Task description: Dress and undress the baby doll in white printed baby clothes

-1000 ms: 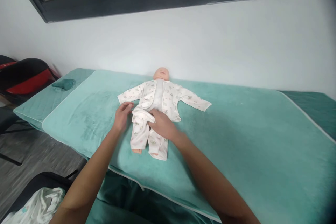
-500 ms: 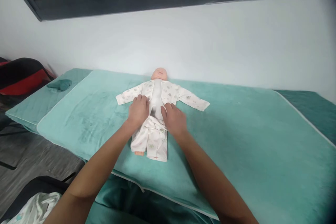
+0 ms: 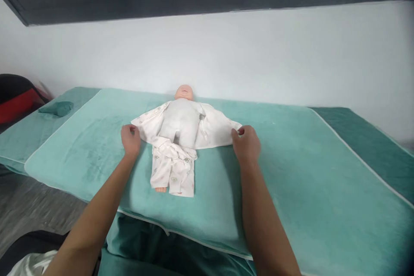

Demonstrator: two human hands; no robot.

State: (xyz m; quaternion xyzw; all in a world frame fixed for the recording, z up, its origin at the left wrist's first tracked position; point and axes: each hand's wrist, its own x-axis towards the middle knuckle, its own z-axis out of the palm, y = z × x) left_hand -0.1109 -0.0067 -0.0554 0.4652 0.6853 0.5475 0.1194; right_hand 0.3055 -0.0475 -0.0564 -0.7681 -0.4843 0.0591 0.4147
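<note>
A baby doll (image 3: 180, 117) lies on its back on the green bed, its head toward the wall and its white cloth torso bare. Its printed baby jacket (image 3: 215, 127) is spread wide on both sides, the pale inner side showing. My left hand (image 3: 131, 139) pinches the jacket's edge at the left. At the right, my right hand (image 3: 246, 143) pinches the opposite edge between thumb and fingers. Printed baby pants (image 3: 173, 168) sit low on the doll's legs, bunched at the waist, and a bit of one foot shows below the left leg.
A green padded cover (image 3: 307, 181) spreads over the bed. A small dark green cushion (image 3: 56, 108) lies at the far left, near a black and red chair (image 3: 19, 105). White cloth (image 3: 32, 263) rests on a black seat at lower left. The white wall (image 3: 210, 56) borders the bed.
Both hands have moved apart, from the doll's waist out to the sides. The jacket fronts, earlier lying along the torso, are now pulled open. The view has shifted slightly right.
</note>
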